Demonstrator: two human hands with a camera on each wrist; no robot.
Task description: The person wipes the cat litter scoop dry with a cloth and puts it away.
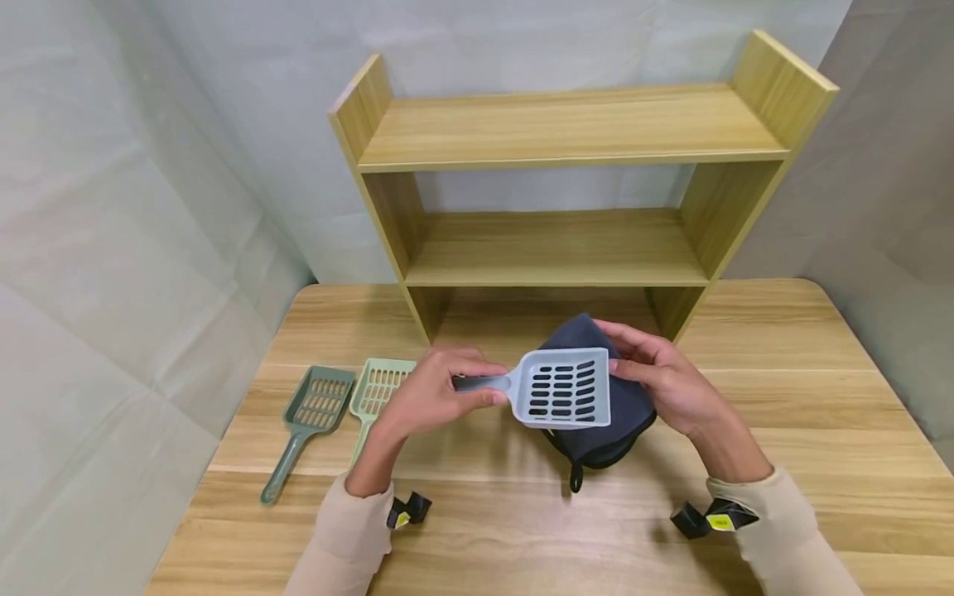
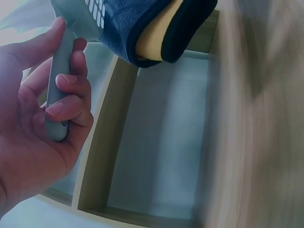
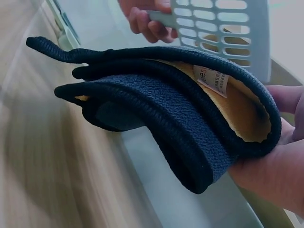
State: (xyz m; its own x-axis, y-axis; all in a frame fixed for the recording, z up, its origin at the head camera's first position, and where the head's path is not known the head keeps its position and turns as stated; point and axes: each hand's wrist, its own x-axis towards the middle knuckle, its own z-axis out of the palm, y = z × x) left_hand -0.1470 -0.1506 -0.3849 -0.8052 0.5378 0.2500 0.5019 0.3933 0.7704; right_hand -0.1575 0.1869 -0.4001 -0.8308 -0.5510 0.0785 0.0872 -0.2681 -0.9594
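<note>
My left hand grips a pale blue-grey litter scoop by its handle, fingers wrapped around it in the left wrist view. The slotted pan points right, over a folded dark blue cloth. My right hand holds that cloth at its right side, thumb on top beside the scoop's front edge. Seen from the right wrist, the folded cloth has black edging, a yellow inner side, a white label and a hanging loop. The scoop covers part of the cloth in the head view.
Left on the wooden table lie a dark green scoop and a light green scoop, the latter partly behind my left hand. A wooden shelf unit stands at the back. Grey fabric hangs behind and beside the table.
</note>
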